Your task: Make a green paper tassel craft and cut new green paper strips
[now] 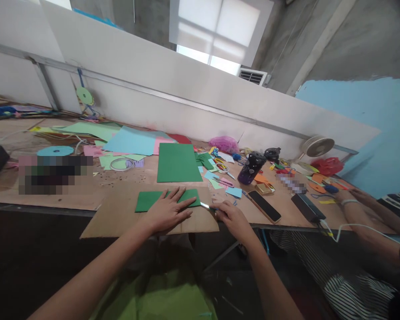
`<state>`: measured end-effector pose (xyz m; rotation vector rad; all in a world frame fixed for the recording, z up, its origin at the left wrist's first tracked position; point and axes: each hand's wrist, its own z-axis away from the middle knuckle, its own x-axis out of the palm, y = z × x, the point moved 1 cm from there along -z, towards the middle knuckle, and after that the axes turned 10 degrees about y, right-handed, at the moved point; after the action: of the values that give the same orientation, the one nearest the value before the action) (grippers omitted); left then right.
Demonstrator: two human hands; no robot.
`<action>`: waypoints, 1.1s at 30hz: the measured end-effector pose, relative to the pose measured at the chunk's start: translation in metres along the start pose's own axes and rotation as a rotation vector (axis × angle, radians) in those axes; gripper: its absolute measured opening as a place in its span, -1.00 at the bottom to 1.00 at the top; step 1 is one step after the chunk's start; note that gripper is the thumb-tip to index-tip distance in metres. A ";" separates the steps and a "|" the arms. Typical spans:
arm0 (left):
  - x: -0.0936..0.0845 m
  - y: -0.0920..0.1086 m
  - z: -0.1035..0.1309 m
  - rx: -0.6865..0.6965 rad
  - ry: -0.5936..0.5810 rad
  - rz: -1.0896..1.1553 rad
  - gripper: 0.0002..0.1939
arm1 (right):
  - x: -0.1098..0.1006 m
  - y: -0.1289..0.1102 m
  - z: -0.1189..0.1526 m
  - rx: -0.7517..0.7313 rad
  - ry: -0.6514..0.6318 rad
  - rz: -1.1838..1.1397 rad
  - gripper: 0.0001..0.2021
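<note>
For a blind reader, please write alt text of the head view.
The left hand presses flat a small dark green paper sheet on brown cardboard, while the right hand holds a thin metal blade at its edge. A black smartphone lies nearby.

The green paper strip lies flat on the brown cardboard sheet, long axis left to right. Its right portion sits under the spread fingers of the left hand. The craft knife, silver blade exposed, is gripped in the right hand, its tip at the strip's right end, just beyond the left fingertips.
</note>
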<state>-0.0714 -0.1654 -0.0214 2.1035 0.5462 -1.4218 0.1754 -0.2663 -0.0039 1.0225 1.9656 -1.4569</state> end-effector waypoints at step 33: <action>0.001 -0.001 -0.001 0.007 -0.004 -0.023 -0.42 | -0.005 0.009 -0.021 -0.213 -0.106 0.017 -0.76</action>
<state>-0.0713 -0.1643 -0.0219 2.1056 0.5667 -1.4424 0.1872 -0.2461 0.0013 0.8496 1.9802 -1.2352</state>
